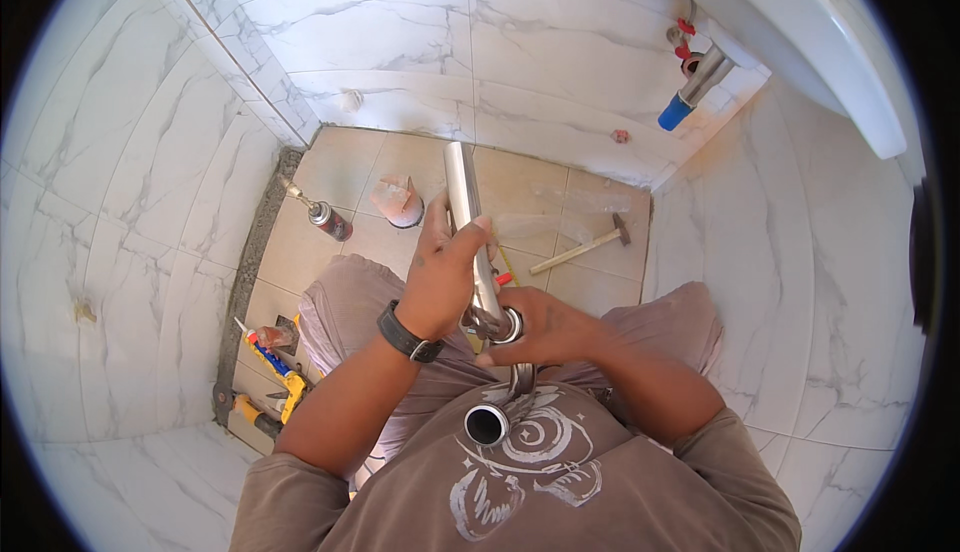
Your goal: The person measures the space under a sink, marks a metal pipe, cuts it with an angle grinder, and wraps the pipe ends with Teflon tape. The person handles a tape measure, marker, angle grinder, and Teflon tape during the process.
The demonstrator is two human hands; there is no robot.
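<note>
A chrome drain trap [464,187] is held in front of my body, its straight tube pointing away and its curved end with an open round mouth near my shirt. My left hand [443,277], with a black watch on the wrist, is closed around the straight tube. Lower down, my right hand [545,325] has its fingers wrapped about the ringed joint of the trap. Part of a red item [503,279] shows beside the tube between my hands; its kind is hidden.
A hammer [580,249] lies on the tiled floor at right. A torch canister [328,220] and pinkish-white tub [398,201] stand at left, near a caulking gun [290,382] and saw [257,415]. A blue-ended chrome pipe [697,89] projects below the white basin [800,32].
</note>
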